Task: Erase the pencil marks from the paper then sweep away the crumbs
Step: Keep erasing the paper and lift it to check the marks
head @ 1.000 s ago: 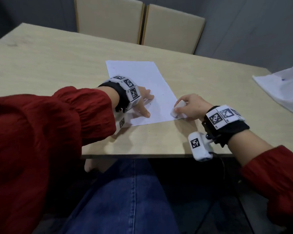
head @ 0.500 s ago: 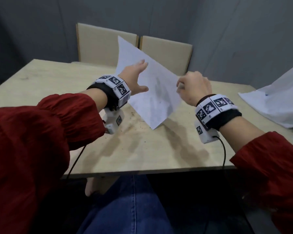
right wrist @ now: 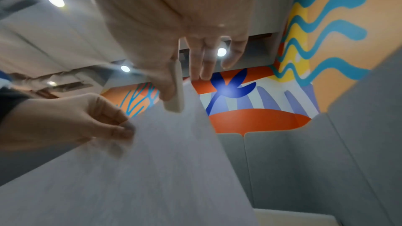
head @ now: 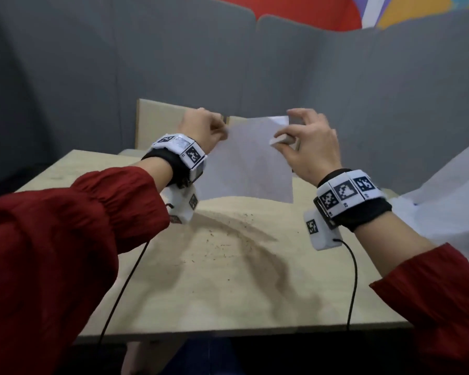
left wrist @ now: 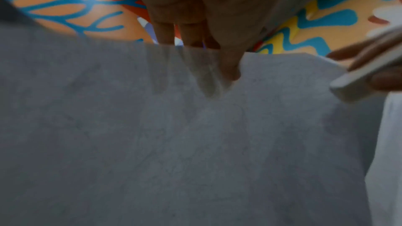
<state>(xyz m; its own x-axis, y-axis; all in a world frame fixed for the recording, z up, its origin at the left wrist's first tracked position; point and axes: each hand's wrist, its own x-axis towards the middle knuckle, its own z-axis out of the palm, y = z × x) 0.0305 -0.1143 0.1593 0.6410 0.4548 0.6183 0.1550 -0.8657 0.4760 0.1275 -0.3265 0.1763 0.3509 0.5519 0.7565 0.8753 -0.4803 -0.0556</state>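
Note:
The white paper (head: 248,163) hangs upright in the air above the table, held at its two top corners. My left hand (head: 217,131) pinches the top left corner; in the left wrist view its fingers (left wrist: 228,68) grip the paper (left wrist: 195,135) edge. My right hand (head: 295,136) pinches the top right corner and also holds the white eraser (head: 279,140) against the sheet. The right wrist view shows the eraser (right wrist: 177,92) pressed between thumb and fingers on the paper (right wrist: 163,169). Dark eraser crumbs (head: 225,242) lie scattered on the table under the sheet.
The light wooden table (head: 255,299) runs to a near edge by my lap. Crumpled white paper or cloth (head: 450,201) lies at the right side. Beige chair backs (head: 157,123) stand behind the table, with grey partition panels (head: 228,63) around.
The paper has gone from flat on the table to lifted and held upright by both hands. Crumbs now lie bare on the table. My head has tilted upward.

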